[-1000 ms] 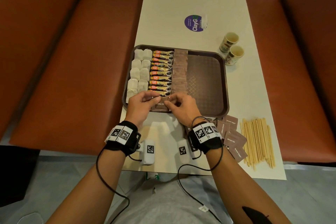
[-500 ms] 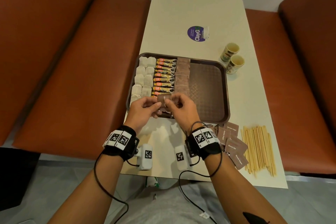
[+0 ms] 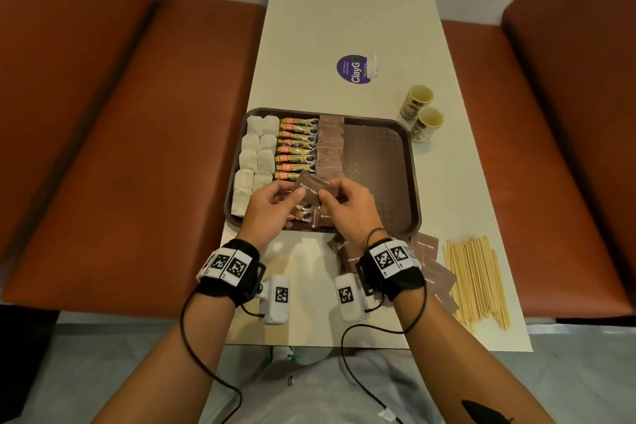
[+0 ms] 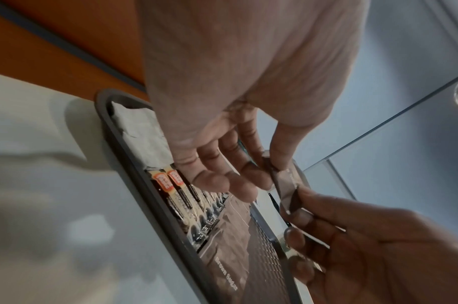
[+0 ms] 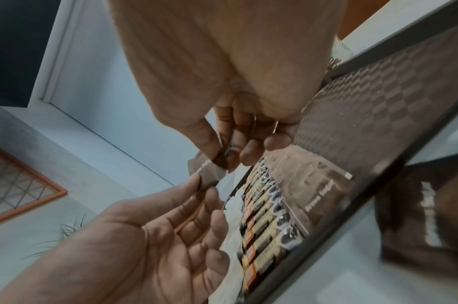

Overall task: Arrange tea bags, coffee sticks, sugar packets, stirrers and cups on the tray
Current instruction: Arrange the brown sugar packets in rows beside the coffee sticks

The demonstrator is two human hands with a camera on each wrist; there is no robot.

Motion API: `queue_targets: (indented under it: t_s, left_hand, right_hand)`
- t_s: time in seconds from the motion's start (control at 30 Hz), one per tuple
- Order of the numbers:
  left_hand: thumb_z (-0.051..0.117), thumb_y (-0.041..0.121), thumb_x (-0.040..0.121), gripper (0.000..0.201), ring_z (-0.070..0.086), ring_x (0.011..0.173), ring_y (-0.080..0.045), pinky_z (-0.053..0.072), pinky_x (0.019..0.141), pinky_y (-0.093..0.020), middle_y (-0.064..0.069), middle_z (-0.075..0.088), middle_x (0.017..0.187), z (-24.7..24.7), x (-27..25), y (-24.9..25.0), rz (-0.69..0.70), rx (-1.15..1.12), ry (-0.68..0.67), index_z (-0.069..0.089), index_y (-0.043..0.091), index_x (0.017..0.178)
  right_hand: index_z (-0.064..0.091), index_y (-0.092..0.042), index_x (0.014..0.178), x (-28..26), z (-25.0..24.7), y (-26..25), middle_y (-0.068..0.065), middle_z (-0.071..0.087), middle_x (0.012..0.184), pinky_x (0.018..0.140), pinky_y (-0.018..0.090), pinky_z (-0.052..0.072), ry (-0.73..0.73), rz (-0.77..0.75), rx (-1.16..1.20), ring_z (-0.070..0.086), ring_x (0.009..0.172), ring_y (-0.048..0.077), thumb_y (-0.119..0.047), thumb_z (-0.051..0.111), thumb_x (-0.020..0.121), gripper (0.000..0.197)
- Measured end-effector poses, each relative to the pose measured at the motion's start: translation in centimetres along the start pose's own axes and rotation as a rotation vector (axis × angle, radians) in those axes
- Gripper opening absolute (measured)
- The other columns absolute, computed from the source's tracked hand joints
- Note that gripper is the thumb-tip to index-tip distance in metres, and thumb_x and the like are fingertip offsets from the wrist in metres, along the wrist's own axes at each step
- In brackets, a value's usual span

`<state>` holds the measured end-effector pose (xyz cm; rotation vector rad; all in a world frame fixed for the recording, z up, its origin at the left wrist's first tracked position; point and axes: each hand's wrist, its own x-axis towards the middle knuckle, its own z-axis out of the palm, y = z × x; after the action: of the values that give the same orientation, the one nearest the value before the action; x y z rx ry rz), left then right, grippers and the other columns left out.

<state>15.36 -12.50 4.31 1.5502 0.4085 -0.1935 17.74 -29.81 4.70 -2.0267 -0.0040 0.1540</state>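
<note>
A brown tray [image 3: 414,182] holds white tea bags [image 3: 256,155] at its left, a row of coffee sticks [image 3: 297,148] beside them, then a column of brown sugar packets [image 3: 330,144]. Above the tray's near edge, my left hand [image 3: 272,206] and right hand [image 3: 344,206] together pinch one brown sugar packet [image 3: 311,188] by its two ends. The left wrist view shows that sugar packet [image 4: 287,183] between thumb and fingertips. In the right wrist view the same packet [image 5: 204,170] hangs above the coffee sticks [image 5: 264,211]. Another packet [image 3: 323,217] lies on the tray under my hands.
Two paper cups [image 3: 421,117] stand on the table right of the tray. Loose sugar packets [image 3: 433,268] and a bundle of wooden stirrers [image 3: 476,279] lie at the near right. A purple sticker [image 3: 354,67] sits farther back. Red benches [image 3: 120,148] flank the table.
Both hands have lifted a sugar packet up off the tray's near edge and now hold it higher, its printed face towards me.
</note>
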Motion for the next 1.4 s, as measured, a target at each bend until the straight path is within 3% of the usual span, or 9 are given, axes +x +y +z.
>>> queue_targets:
  t_s: [0.07,0.17,0.27,0.47,0.67,0.83,0.97,1.27,1.4]
  left_hand:
    - [0.069,0.024,0.1,0.012,0.07,0.074,-0.014,0.052,0.066,-0.03,-0.001,0.08,0.094,0.6,0.4,0.6,-0.016,0.002,-0.013,0.072,0.018,0.11]
    - [0.068,0.026,0.1,0.012,0.07,0.076,-0.015,0.054,0.07,-0.033,-0.002,0.08,0.096,1.4,1.4,1.4,-0.017,0.018,-0.021,0.073,0.018,0.109]
    - [0.067,0.025,0.101,0.013,0.07,0.075,-0.014,0.052,0.068,-0.032,-0.005,0.079,0.097,1.9,2.5,1.9,-0.019,0.043,-0.026,0.072,0.015,0.107]
    - [0.066,0.026,0.101,0.011,0.069,0.074,-0.012,0.054,0.069,-0.026,-0.004,0.078,0.098,3.1,4.5,2.2,-0.037,0.086,-0.035,0.072,0.02,0.108]
    - [0.062,0.021,0.104,0.012,0.07,0.078,-0.013,0.054,0.068,-0.027,-0.003,0.078,0.096,3.2,6.4,2.3,-0.036,0.119,-0.038,0.072,0.02,0.109]
    - [0.062,0.016,0.104,0.012,0.069,0.077,-0.013,0.057,0.07,-0.022,-0.005,0.078,0.098,3.2,7.3,2.3,-0.035,0.116,-0.035,0.073,0.017,0.11]
    - [0.062,0.013,0.103,0.013,0.069,0.076,-0.012,0.056,0.07,-0.022,-0.005,0.078,0.097,3.0,7.3,1.8,-0.032,0.117,-0.035,0.072,0.016,0.109]
    - [0.062,0.01,0.102,0.013,0.069,0.077,-0.016,0.053,0.062,-0.022,-0.009,0.078,0.099,2.7,6.7,1.4,-0.051,0.093,-0.025,0.072,0.013,0.11]
    - [0.062,0.01,0.102,0.013,0.069,0.077,-0.017,0.053,0.066,-0.02,-0.009,0.077,0.1,2.8,6.1,1.1,-0.039,0.103,-0.041,0.072,0.015,0.108]
  right_hand:
    - [0.07,-0.019,0.1,1.3,-0.9,-0.2,-0.003,0.071,0.09,0.073,0.027,0.058,0.013,-0.01,-0.012,0.069,0.082,0.014,-0.024,0.068,0.094,0.009]
    - [0.071,-0.023,0.1,4.3,-3.2,-0.4,-0.009,0.071,0.09,0.071,0.016,0.051,0.051,-0.004,-0.033,0.066,0.082,0.004,-0.024,0.068,0.093,0.007]
    - [0.071,-0.023,0.099,8.9,-6.0,0.5,-0.013,0.069,0.087,0.074,0.018,0.048,0.131,0.02,-0.1,0.062,0.08,0.0,-0.023,0.069,0.093,0.007]
    - [0.074,-0.019,0.097,17.3,-8.0,3.9,0.003,0.074,0.093,0.088,0.041,0.055,0.159,0.066,-0.381,0.067,0.088,0.022,-0.03,0.07,0.087,0.015]
    - [0.073,-0.02,0.103,21.5,-7.8,6.0,0.008,0.073,0.106,0.091,0.037,0.052,0.085,0.122,-0.534,0.065,0.101,0.029,-0.033,0.065,0.091,0.019]
    - [0.069,-0.026,0.092,22.9,-7.3,6.6,0.004,0.072,0.098,0.085,0.038,0.056,0.095,0.16,-0.543,0.066,0.092,0.026,-0.039,0.067,0.087,0.015]
    - [0.071,-0.021,0.088,23.1,-6.8,6.5,0.004,0.073,0.089,0.081,0.031,0.055,0.136,0.184,-0.498,0.068,0.087,0.024,-0.035,0.07,0.085,0.015]
    - [0.063,-0.03,0.081,22.3,-7.1,6.1,-0.007,0.07,0.078,0.082,0.037,0.058,0.178,0.226,-0.426,0.068,0.083,0.018,-0.048,0.063,0.076,0.018]
    - [0.067,-0.027,0.08,19.8,-8.0,5.1,-0.006,0.069,0.079,0.085,0.038,0.058,0.189,0.147,-0.348,0.067,0.079,0.014,-0.028,0.065,0.083,0.004]
